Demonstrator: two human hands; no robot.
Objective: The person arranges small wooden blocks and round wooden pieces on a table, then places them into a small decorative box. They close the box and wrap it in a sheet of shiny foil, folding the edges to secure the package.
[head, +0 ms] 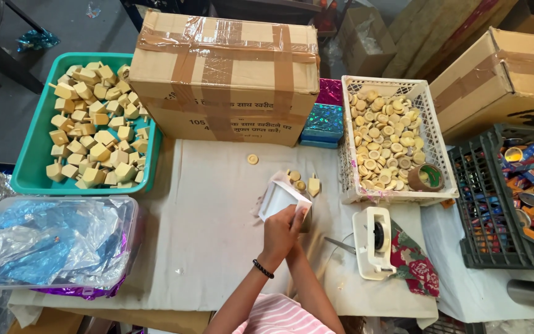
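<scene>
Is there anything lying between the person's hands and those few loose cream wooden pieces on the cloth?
Only the small white folded box that the hands are pressed on; the loose cream wooden pieces lie just past it on the white cloth.

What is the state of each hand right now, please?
Left hand: closed on the small white box.
Right hand: mostly hidden behind the left; cannot be told.

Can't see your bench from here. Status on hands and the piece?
Left hand gripping small white box; right hand mostly hidden behind it. Box on cloth. Wooden tops just beyond; tape dispenser alongside.
</scene>
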